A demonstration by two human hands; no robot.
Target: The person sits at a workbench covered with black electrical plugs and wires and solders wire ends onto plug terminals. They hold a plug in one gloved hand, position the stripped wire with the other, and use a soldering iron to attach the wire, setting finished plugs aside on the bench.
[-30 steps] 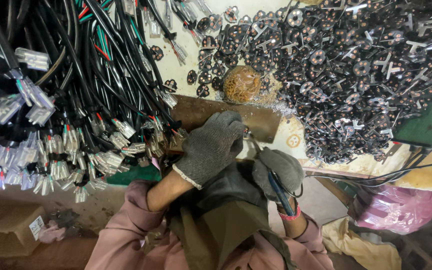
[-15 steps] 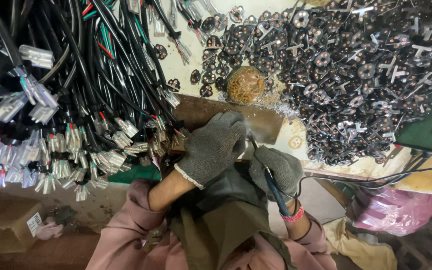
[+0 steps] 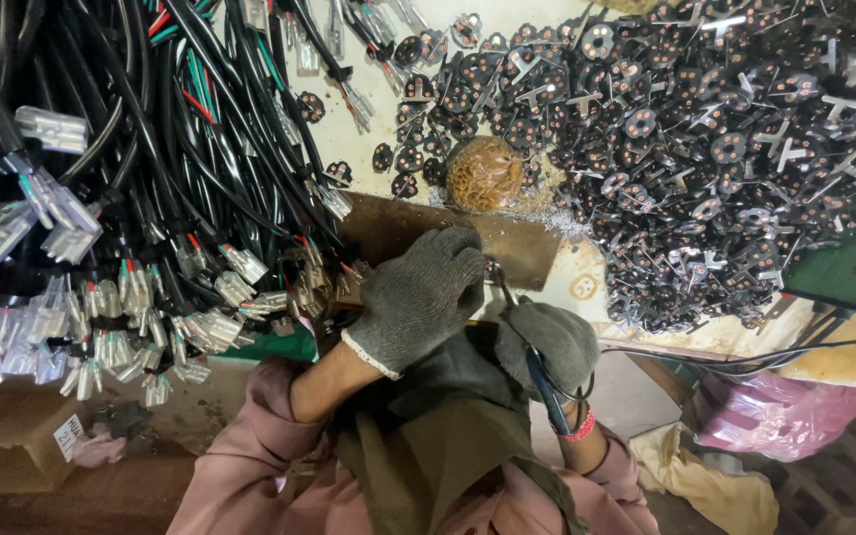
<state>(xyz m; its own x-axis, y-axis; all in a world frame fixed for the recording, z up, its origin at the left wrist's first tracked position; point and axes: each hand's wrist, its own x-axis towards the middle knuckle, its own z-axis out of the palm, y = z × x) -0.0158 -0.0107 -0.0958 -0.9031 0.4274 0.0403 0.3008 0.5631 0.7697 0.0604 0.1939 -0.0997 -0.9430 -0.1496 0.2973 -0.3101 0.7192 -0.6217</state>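
Left hand (image 3: 418, 297) pressed on wires (image 3: 319, 287), steadying them; right hand (image 3: 547, 342) closed around pliers (image 3: 537, 367), probably cutting.

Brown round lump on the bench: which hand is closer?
Left. The left hand lies just below the brown lump, on the rusty metal plate. The right hand, holding a blue-handled tool, sits lower, nearer the body.
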